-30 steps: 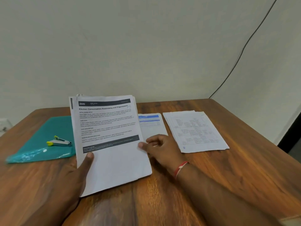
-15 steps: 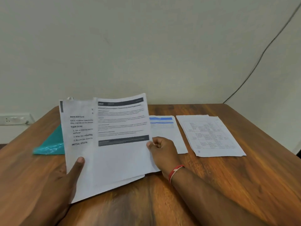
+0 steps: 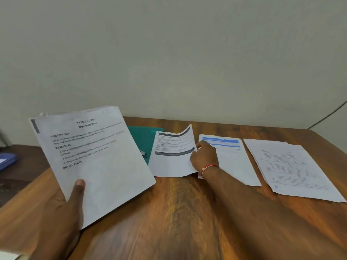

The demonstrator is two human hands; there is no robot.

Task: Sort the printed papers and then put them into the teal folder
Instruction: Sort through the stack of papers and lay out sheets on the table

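Head: left (image 3: 62,212) grips stack (image 3: 93,162); right (image 3: 204,156) seemingly pinches sheet (image 3: 172,160)

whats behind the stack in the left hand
The teal folder: only its right part shows past the stack, with a bit of a small tool on it. The rest is covered.

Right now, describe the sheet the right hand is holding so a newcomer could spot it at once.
On the table, three papers lie in a row right of the teal folder. The sheet is the leftmost, pinched by the right hand. Only it has dark bands and a curled top, unlike the blue-band paper and the grid paper.
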